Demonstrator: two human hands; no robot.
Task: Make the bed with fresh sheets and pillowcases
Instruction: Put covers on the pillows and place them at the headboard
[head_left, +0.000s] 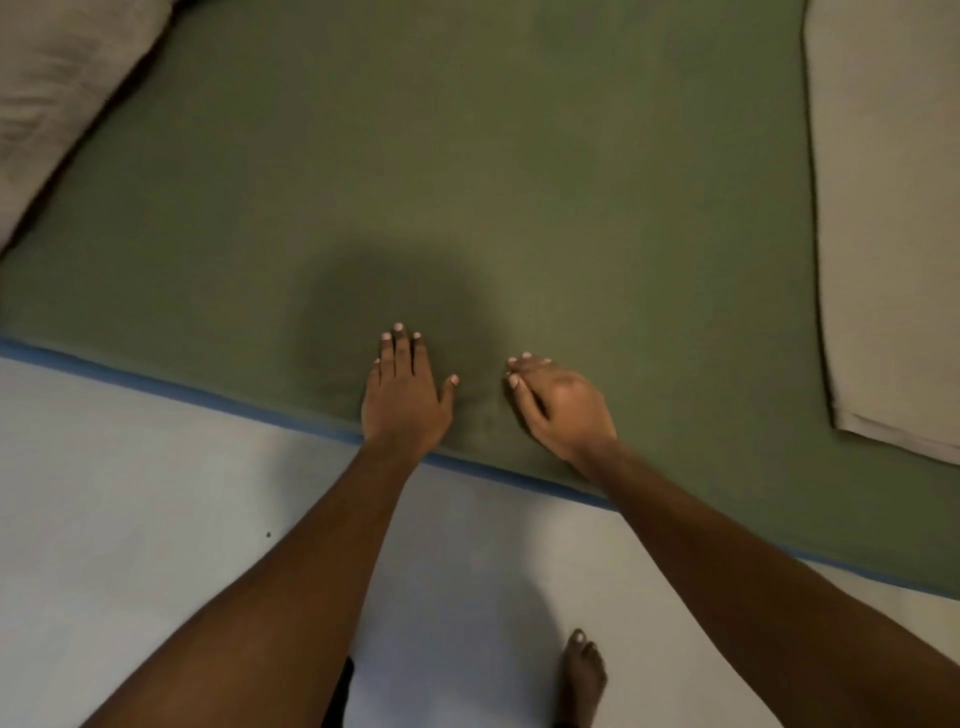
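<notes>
At the green sheet (519, 182) edge, left hand (405, 395) and right hand (561, 405) rest, fingers uncurled.

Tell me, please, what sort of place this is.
Probably a bedroom: a low mattress under a green sheet lies on a pale floor, with a beige pillow at upper left and a flat beige cloth at right.

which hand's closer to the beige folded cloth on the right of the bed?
Right. The right hand rests on the green sheet, apart from the beige cloth to its right; the left hand lies flat farther left.
</notes>
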